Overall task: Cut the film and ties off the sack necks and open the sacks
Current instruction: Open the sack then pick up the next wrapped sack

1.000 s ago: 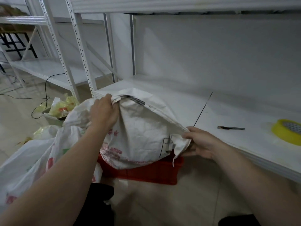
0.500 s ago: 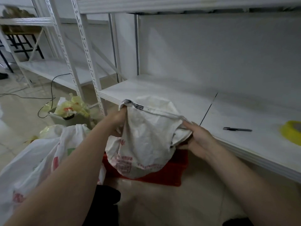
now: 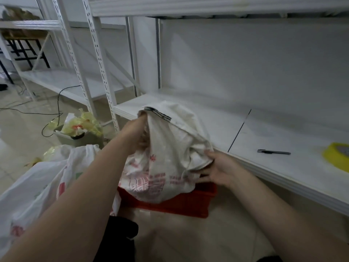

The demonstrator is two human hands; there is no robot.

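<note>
White metal shelving (image 3: 283,163) fills the room in front of me, over a pale tiled floor. I see the white sack (image 3: 170,157) held up above a red crate (image 3: 188,203), just before the shelf edge. My left hand (image 3: 137,133) reaches into the sack's open mouth; I cannot tell its grip. My right hand (image 3: 219,169) pinches the bunched cloth at the sack's right side. On the shelf lie a pen (image 3: 273,152) and a yellow tape roll (image 3: 338,156), well apart from the sack.

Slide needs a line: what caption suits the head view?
Both hands, left hand and right hand, grip a white sack over a red crate.
</note>
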